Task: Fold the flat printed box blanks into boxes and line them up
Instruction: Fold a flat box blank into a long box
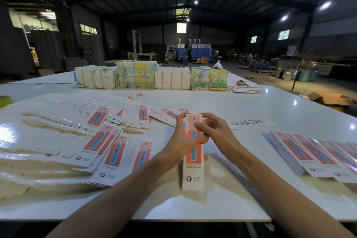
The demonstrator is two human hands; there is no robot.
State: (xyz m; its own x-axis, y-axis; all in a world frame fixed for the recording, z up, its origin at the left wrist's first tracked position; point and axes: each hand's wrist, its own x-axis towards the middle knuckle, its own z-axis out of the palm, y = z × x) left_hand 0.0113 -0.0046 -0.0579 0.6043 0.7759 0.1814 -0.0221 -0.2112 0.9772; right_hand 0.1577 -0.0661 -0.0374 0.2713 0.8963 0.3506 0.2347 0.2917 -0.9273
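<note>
A long narrow printed box (193,166), white with a coral panel and a blue toothbrush picture, lies lengthwise on the white table (251,106) in front of me. My left hand (183,139) grips its far half from the left, thumb across the front. My right hand (210,127) pinches the box's far end, fingers curled over the top flap. Flat printed blanks (108,141) lie in loose overlapping piles to the left. A row of folded boxes (318,152) leans together at the right edge.
Wrapped paper bundles (150,77) stand in a line across the far side of the table. One flat blank (251,123) lies face down right of my hands. Rubber bands (133,95) lie mid-table. A yellow tape roll (4,100) sits at the left edge. Warehouse floor beyond.
</note>
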